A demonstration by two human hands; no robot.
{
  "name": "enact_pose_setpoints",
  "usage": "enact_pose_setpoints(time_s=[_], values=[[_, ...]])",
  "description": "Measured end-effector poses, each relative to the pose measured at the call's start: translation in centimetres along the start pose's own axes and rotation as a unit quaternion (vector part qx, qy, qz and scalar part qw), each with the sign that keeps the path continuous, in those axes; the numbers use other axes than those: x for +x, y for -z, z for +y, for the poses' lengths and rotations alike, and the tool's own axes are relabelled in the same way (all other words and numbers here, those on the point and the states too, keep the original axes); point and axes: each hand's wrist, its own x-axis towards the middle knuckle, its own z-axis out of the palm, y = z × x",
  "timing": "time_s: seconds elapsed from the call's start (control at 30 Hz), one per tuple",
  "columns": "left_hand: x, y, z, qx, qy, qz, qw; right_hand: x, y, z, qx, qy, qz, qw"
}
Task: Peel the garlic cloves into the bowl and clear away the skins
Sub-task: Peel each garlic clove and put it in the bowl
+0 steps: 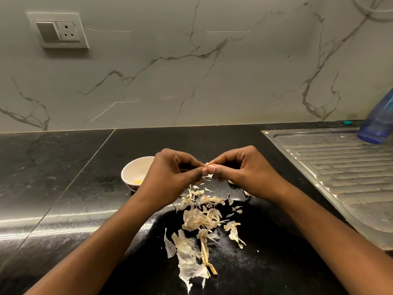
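My left hand (170, 173) and my right hand (244, 171) meet fingertip to fingertip above the black counter, both pinching one small garlic clove (207, 165) that is mostly hidden between the fingers. A shred of skin (208, 177) hangs just below them. A small white bowl (133, 168) stands on the counter to the left, partly behind my left hand, with something pale yellow at its bottom. A loose heap of papery garlic skins (200, 220) and a dry stem (207, 260) lies on the counter between my forearms. Unpeeled cloves (247, 193) peek out under my right hand.
A steel sink drainboard (340, 171) fills the right side. On its far end stands a blue plastic bottle (378, 122), with a small teal cap (347, 122) beside it. A marble wall with a switch and socket plate (57, 30) rises behind the counter.
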Motion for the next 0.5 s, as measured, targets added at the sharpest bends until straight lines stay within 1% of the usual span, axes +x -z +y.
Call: enact_pose_setpoints(time_s=[0.1,0.23,0.4,0.5], values=[[0.06,0.02,-0.18,-0.021,0.004,-0.009,1.000,0.00,-0.08,-0.09,0.011,-0.009,0.004,1.000],[0.09,0.11,-0.27,-0.041,0.006,-0.013,0.999,-0.13,-0.14,-0.19,0.006,0.003,0.012,1.000],[0.17,0.23,-0.51,-0.084,0.021,-0.038,0.996,-0.24,-0.28,-0.44,0.002,0.005,0.001,1.000],[0.13,0.16,-0.55,-0.101,0.023,-0.036,0.994,-0.36,-0.51,-0.52,0.003,0.012,0.013,1.000]])
